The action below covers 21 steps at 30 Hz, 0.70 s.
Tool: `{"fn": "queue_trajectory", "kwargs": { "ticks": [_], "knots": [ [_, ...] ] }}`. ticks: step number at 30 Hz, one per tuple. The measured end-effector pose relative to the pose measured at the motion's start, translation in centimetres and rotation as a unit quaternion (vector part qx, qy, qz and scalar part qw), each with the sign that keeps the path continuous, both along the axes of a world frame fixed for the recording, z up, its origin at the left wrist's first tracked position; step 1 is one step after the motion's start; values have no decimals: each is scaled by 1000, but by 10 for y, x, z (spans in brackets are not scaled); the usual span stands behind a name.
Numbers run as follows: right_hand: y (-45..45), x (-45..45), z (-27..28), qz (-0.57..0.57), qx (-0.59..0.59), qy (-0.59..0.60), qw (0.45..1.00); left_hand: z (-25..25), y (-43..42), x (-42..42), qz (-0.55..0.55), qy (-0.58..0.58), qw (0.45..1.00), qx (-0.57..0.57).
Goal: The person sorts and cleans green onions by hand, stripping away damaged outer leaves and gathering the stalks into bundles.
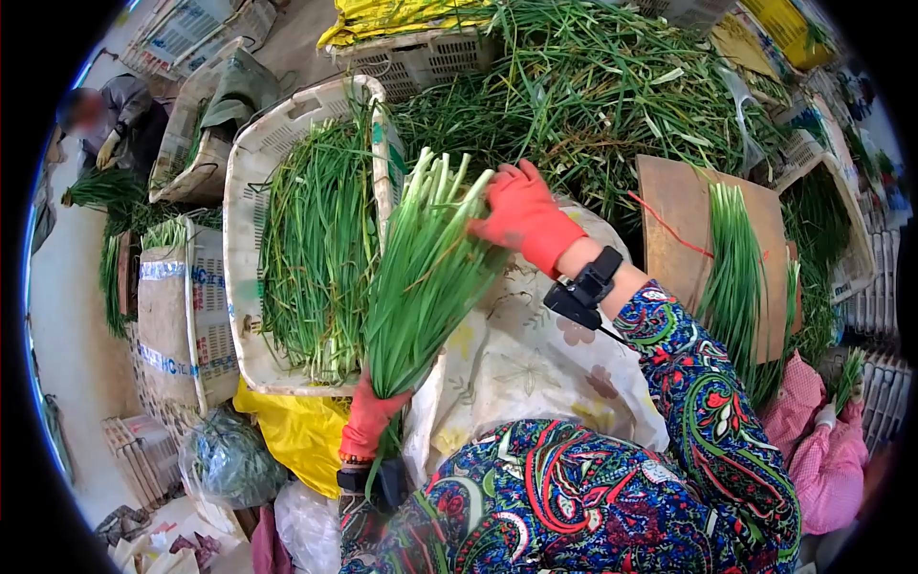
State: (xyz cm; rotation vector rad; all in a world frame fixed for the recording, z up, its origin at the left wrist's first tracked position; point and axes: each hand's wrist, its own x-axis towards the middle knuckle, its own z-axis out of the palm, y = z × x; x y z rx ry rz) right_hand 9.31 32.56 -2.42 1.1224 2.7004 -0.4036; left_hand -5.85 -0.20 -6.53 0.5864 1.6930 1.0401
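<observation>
A large bunch of garlic chives (pixel 421 277) is held at an angle in front of me, white stem ends up and green leaves down. My left hand (pixel 373 416), in a red glove, is closed round the leafy lower end. The red-gloved right hand (pixel 524 215) is at the upper right of the bunch, its fingers curled against the pale stem ends. Just left of the bunch, a white plastic crate (pixel 241 287) holds more chives (pixel 316 239) laid lengthwise. A floral apron (pixel 535 354) covers my lap below the bunch.
Loose chives (pixel 593 86) are heaped ahead. At right, a brown board (pixel 669 201) carries a sorted bunch (pixel 732 249) beside a red tie (pixel 669 225). A yellow bag (pixel 306 435) lies below the crate. Another person (pixel 129 115) handles chives at far left, near further crates (pixel 206 325).
</observation>
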Motion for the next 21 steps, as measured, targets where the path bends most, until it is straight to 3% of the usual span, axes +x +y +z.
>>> {"fn": "queue_trajectory", "kwargs": {
  "ticks": [1,2,3,5,8,11,13,15,17,18,19,20,21],
  "knots": [
    [-3,-2,-4,-5,32,69,997,-6,-2,-3,-4,-1,1000,-10],
    [1,-5,-7,-28,-57,70,996,-15,-7,-7,-6,0,1000,-21],
    [1,-7,-37,-61,-77,143,985,-19,-11,-9,-7,1,999,-32],
    [3,-4,-37,-164,-368,282,871,-11,-7,-5,-8,6,1000,-19],
    [8,-6,-42,-156,-317,262,898,-8,-7,-7,-5,-8,1000,-26],
    [14,-5,-37,-3,-61,247,967,2,-3,-5,10,-58,998,-30],
    [22,1,-42,67,92,248,962,13,2,-4,22,-98,995,-27],
    [42,7,-35,126,237,221,938,11,3,-5,9,-64,997,-29],
    [76,14,12,63,250,131,957,16,4,-5,10,-74,996,-40],
    [105,29,31,99,266,209,936,17,4,-6,11,-75,996,-46],
    [142,37,48,-35,102,266,958,17,3,-7,12,-78,996,-52],
    [189,69,43,105,306,421,848,17,2,-7,13,-81,995,-57],
    [209,94,68,-53,249,369,894,14,0,-8,7,-63,996,-61]
  ]
}}
